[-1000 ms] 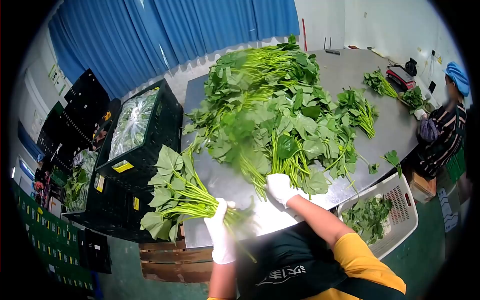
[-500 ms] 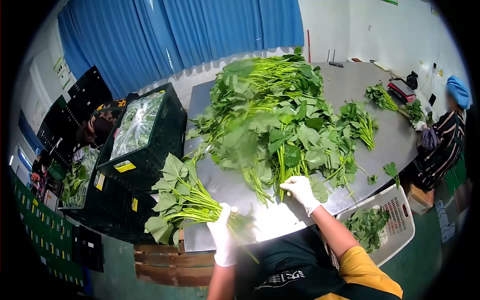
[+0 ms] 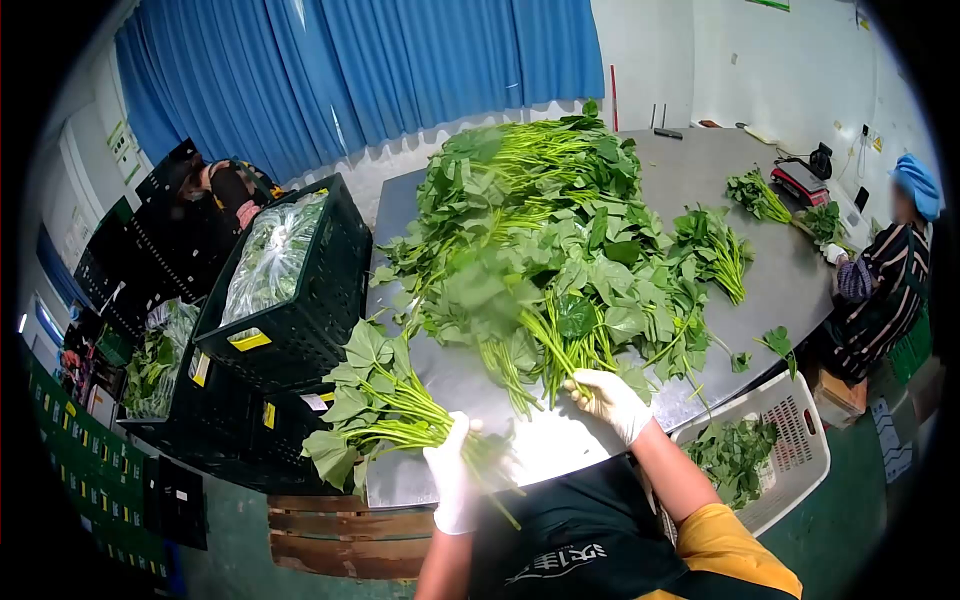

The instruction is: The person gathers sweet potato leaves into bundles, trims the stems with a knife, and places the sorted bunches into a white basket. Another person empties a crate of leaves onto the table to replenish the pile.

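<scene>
My left hand point(image 3: 452, 475), in a white glove, is closed around the stems of a bunch of leafy greens point(image 3: 375, 410) that fans out to the left over the table's near edge. Pale stem ends stick out on the right side of that fist. My white-gloved right hand point(image 3: 608, 402) pinches a few green stems point(image 3: 548, 345) at the front of a large heap of leafy greens point(image 3: 530, 220). The heap lies on a metal table point(image 3: 655, 165), stems and leaves layered together. Part of the fingertips is hidden by the stems.
Dark green crates point(image 3: 340, 290) stand at left, the upper one holding a plastic bag of greens point(image 3: 272, 255). A white basket point(image 3: 805, 445) with loose leaves is at lower right. One co-worker point(image 3: 890, 280) handles greens near a red scale point(image 3: 800, 180); another person point(image 3: 225, 190) bends behind the crates.
My right hand now grips stems, which have lifted slightly from the heap's front. The left hand's bunch has shifted slightly right. The person behind the crates has risen; the right co-worker's gloved hand shows.
</scene>
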### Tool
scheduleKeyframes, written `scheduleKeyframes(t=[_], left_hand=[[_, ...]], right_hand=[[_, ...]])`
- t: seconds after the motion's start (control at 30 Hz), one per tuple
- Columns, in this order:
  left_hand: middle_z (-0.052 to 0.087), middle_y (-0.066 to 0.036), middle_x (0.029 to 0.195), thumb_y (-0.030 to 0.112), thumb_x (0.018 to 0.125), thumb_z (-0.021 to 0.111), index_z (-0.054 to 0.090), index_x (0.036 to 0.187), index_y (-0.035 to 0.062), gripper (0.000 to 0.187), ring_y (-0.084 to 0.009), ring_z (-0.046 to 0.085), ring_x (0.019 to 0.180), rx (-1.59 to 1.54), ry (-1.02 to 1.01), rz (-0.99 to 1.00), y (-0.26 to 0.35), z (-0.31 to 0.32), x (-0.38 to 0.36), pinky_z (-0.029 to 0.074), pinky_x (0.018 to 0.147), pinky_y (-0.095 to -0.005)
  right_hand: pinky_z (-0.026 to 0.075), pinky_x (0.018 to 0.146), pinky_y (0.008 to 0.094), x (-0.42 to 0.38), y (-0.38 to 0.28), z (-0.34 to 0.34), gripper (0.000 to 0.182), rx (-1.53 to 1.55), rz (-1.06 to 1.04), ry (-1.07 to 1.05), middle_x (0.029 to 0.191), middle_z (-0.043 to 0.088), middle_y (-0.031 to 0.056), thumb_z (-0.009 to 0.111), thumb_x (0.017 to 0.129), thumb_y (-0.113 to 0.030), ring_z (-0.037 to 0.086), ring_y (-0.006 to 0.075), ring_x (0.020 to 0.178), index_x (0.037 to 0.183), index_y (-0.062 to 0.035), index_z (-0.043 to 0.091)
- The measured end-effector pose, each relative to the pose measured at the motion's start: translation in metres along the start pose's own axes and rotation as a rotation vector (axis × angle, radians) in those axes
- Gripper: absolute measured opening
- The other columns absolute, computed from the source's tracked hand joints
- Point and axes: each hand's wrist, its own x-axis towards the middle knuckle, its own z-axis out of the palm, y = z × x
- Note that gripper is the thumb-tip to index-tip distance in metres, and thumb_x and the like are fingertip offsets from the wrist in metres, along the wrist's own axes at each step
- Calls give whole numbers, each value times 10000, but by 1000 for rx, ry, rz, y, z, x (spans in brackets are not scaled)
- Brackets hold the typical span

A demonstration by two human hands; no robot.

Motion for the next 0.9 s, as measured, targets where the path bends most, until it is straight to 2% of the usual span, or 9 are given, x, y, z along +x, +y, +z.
scheduleKeyframes(t=[0.17,0.3,0.37,0.5,0.63,0.7,0.73,0.77,0.9], left_hand=[[621,-64,813,91,859,612,580,948,33,111,-131,565,706,-7,-13,-20,-4,1,-1,464,662,-273],[625,-55,807,80,859,608,587,941,29,99,-123,565,703,13,-17,-17,-7,3,1,457,658,-268],[628,-52,805,73,857,609,592,943,29,99,-119,566,705,13,-4,-10,-9,3,1,450,656,-261],[631,-52,808,69,853,612,594,944,30,100,-115,566,705,0,-40,-9,-12,5,2,446,657,-256],[629,-46,791,65,853,609,596,936,35,89,-113,561,685,6,-9,-41,-10,11,-1,446,645,-253],[629,-44,787,63,853,607,598,935,35,87,-112,559,674,9,-16,-45,-10,14,-1,447,639,-252],[627,-40,781,61,850,608,601,927,36,81,-111,557,665,15,-22,-45,-9,15,-2,445,628,-250],[624,-35,776,59,848,610,604,918,36,74,-110,556,656,21,-28,-46,-8,17,-2,442,618,-249],[620,-26,772,57,843,616,618,920,36,80,-100,553,648,47,-77,-52,-4,31,-5,433,596,-243]], right_hand=[[485,642,213,-35,-4,29,246,-465,-226,118,847,670,77,598,849,-57,624,103,710,1075,40,604],[471,784,235,-34,-13,25,299,-554,-942,393,963,669,81,561,864,-28,620,123,841,1155,33,595],[459,834,250,-34,-17,26,305,-507,-1060,416,1046,654,76,561,865,-29,596,121,939,1163,21,602],[479,773,258,-6,-16,-27,267,-1150,-817,527,949,669,83,630,805,-30,618,132,852,1061,38,604],[456,625,202,-35,-22,-9,123,-933,-761,536,824,656,68,611,811,-16,596,92,692,925,4,569],[437,565,200,-39,-21,-1,121,-801,-744,372,812,653,60,594,828,-17,576,80,634,944,-20,563],[428,554,196,-44,-21,3,118,-871,-725,322,817,655,61,584,842,-24,574,74,633,956,-29,554],[430,588,195,-69,-23,39,105,-586,-522,224,827,661,65,572,850,-35,604,87,697,953,-27,555],[450,666,216,-71,-12,36,156,-648,-434,-72,905,665,87,561,868,-86,643,138,822,1007,-15,564]])
